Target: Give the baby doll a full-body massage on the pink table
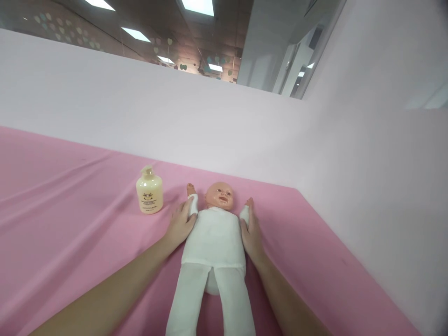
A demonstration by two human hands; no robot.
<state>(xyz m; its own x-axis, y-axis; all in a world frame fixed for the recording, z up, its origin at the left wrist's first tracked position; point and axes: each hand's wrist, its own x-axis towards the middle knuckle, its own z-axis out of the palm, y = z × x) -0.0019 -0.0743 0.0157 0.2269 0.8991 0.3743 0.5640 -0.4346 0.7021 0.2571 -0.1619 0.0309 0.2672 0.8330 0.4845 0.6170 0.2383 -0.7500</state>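
Note:
A baby doll [215, 235] with a white cloth body lies on its back on the pink sheet, its head at the far end and its legs toward me. Its two arms are bent upward beside the head. My left hand [181, 221] is around the doll's arm on the left, thumb on the inner side and fingers along the outside. On the other side, my right hand [252, 233] holds the doll's right-side arm the same way, its fingers partly hidden behind the sleeve. Both small doll hands stick out above my fingers.
A cream pump bottle [150, 193] with dark print stands upright left of the doll. The pink sheet [87, 224] has creases on the left. A white wall [157, 112] rises behind, and another wall [378, 186] stands on the right. Window glass above reflects ceiling lights.

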